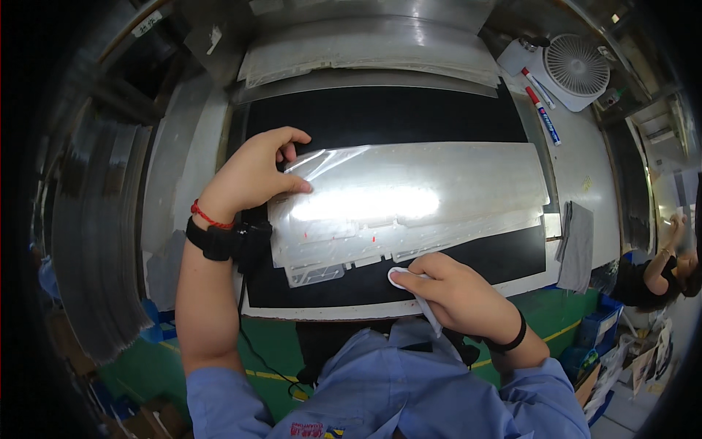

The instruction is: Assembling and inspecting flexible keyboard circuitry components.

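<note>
A shiny silver metal sheet (453,172) with cut-outs along its near edge lies on the black mat (395,113). Glossy creases, like clear film (333,162), show at its far left corner. My left hand (252,170) is at that corner, thumb resting on the sheet and fingers spread apart past its left end. Small red marks dot the near part of the sheet. Close to the mat's front edge, my right hand (457,293) pinches a folded white cloth (426,309), just short of the sheet's near edge.
Behind the mat lies a stack of metal sheets (365,47). A white fan (576,67) and markers (542,115) are at the far right, with a grey cloth (576,245) nearer. More sheets (99,219) stand at left. Another person (662,274) is at the right edge.
</note>
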Demonstrator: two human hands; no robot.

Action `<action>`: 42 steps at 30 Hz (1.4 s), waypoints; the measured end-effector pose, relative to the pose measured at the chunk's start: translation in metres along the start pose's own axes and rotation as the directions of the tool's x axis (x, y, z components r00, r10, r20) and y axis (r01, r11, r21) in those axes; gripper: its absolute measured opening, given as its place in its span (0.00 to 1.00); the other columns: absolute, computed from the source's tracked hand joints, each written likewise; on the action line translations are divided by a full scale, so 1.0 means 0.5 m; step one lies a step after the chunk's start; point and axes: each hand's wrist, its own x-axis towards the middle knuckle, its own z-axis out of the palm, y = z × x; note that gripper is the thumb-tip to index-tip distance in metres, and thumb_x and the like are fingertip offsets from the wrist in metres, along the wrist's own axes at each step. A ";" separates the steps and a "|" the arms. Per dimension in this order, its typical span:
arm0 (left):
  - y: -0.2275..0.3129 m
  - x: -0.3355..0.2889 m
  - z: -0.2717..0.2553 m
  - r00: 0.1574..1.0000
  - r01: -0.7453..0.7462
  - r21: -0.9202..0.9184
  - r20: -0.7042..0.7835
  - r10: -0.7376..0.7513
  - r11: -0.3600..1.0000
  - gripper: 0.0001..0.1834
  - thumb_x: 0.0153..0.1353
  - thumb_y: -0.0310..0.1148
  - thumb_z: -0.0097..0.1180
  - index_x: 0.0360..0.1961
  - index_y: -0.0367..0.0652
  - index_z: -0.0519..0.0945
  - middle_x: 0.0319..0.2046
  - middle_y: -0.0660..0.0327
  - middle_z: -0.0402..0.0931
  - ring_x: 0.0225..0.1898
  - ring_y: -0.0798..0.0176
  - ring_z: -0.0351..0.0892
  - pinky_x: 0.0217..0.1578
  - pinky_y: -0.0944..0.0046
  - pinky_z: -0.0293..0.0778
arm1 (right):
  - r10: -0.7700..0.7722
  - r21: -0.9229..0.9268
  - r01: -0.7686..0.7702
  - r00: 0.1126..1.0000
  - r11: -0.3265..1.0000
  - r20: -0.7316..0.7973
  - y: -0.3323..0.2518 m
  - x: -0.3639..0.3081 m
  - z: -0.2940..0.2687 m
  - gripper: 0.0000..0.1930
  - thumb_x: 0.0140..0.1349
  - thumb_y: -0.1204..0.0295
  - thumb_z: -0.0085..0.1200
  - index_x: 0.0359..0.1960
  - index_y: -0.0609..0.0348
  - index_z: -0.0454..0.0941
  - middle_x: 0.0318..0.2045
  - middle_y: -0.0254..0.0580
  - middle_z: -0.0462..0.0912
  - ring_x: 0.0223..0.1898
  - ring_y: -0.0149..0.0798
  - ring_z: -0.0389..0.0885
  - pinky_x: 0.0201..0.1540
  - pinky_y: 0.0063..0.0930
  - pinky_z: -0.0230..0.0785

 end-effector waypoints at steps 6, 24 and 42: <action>-0.018 0.006 0.001 0.997 -0.075 0.028 0.006 0.075 0.997 0.25 0.42 0.31 0.75 0.43 0.41 0.80 0.36 0.63 0.72 0.38 0.66 0.68 0.41 0.66 0.68 | -0.018 -0.019 0.017 0.998 1.000 -0.055 -0.019 0.024 0.021 0.24 0.53 0.84 0.54 0.56 0.60 0.77 0.40 0.49 0.77 0.41 0.50 0.78 0.44 0.37 0.74; -0.032 -0.019 0.018 0.970 -0.242 0.156 0.027 0.241 0.958 0.32 0.39 0.36 0.77 0.47 0.43 0.77 0.36 0.59 0.71 0.44 0.57 0.70 0.44 0.60 0.71 | -0.107 -0.490 0.098 0.994 0.866 0.010 -0.104 0.160 0.113 0.21 0.53 0.76 0.53 0.50 0.73 0.77 0.36 0.42 0.73 0.38 0.39 0.74 0.37 0.28 0.72; -0.043 -0.020 0.021 0.968 -0.249 0.162 0.051 0.244 0.955 0.31 0.41 0.37 0.76 0.47 0.44 0.76 0.37 0.60 0.70 0.45 0.57 0.68 0.44 0.60 0.71 | -0.069 -0.447 0.066 0.998 0.892 0.008 -0.118 0.160 0.105 0.25 0.51 0.78 0.52 0.55 0.72 0.75 0.39 0.43 0.73 0.39 0.42 0.74 0.42 0.31 0.73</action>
